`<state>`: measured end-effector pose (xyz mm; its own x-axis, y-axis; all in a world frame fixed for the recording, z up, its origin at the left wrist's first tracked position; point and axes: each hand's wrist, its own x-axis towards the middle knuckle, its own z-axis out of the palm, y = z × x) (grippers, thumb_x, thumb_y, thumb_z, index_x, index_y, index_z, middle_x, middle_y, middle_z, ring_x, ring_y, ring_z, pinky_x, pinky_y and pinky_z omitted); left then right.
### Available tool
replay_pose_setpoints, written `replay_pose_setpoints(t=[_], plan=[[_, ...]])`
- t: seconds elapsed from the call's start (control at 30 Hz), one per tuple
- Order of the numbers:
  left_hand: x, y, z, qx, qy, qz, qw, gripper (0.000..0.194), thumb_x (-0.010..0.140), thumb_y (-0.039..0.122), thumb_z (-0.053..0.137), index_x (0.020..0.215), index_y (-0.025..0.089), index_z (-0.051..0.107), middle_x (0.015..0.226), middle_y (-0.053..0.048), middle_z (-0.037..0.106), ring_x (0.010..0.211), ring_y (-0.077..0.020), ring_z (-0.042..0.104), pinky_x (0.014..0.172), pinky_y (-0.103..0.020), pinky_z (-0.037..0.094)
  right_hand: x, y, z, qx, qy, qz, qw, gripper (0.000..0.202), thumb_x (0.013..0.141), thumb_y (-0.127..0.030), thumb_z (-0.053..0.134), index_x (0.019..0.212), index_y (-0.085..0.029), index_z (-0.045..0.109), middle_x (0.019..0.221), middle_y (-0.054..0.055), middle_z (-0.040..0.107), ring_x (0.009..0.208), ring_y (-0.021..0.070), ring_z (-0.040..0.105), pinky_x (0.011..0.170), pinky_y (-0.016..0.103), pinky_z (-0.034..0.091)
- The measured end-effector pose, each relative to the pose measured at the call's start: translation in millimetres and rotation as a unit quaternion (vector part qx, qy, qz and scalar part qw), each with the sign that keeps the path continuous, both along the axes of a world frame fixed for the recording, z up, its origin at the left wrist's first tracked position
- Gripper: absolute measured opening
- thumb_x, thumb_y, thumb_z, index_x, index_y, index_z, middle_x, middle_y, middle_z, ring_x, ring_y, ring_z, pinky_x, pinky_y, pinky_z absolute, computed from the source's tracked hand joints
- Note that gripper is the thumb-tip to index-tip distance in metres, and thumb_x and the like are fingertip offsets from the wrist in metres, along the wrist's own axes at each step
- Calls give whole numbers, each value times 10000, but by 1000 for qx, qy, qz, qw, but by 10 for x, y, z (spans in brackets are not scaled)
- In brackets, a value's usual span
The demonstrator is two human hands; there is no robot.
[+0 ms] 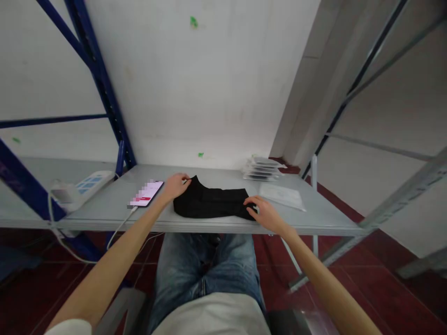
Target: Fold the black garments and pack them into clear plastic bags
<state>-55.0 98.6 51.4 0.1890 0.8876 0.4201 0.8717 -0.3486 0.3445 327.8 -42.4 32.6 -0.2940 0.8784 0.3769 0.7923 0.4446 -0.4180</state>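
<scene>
A folded black cloth garment [213,203] lies lengthwise across the grey shelf top in front of me; its exact kind is not clear. My left hand [177,185] pinches its raised upper left corner between thumb and fingers. At the other end, my right hand [264,213] grips the garment's right edge, with the thumb below and the fingers above. Just beyond my right hand lies a flat clear plastic bag [282,196].
A stack of plastic-wrapped packets [262,168] stands at the back right by the wall. Left of my hands, a phone [151,191] is plugged into a white cable [122,224]. Farther left sits a power strip [91,185] beside a blue upright [104,88].
</scene>
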Motion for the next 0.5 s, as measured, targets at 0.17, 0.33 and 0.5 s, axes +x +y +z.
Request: replay_pose_setpoints(t=[0.17, 0.33, 0.5], plan=[[214, -51, 25, 80, -29, 113, 990, 346, 943, 279, 514, 1228, 144, 656, 1234, -204, 678, 1167, -352, 637, 991, -492, 510, 34, 243, 26, 5, -18, -42, 999, 279, 946, -216, 593, 1205, -216, 697, 1218, 87, 711, 1091, 228, 678, 1014, 363, 505], [353, -400, 0, -1, 76, -212, 974, 226, 882, 320, 629, 1066, 265, 749, 1119, -80, 712, 1092, -277, 657, 993, -417, 530, 6, 350, -97, -21, -59, -100, 993, 306, 961, -203, 598, 1237, -214, 730, 1160, 89, 739, 1065, 225, 692, 988, 341, 508], [336, -579, -24, -7, 66, -232, 970, 299, 920, 480, 633, 1080, 280, 786, 1159, -89, 721, 1138, -285, 642, 1050, -450, 505, -6, 244, -234, -2, -37, -122, 992, 229, 969, -227, 608, 1118, -239, 782, 1083, 66, 754, 1008, 223, 700, 932, 328, 518]])
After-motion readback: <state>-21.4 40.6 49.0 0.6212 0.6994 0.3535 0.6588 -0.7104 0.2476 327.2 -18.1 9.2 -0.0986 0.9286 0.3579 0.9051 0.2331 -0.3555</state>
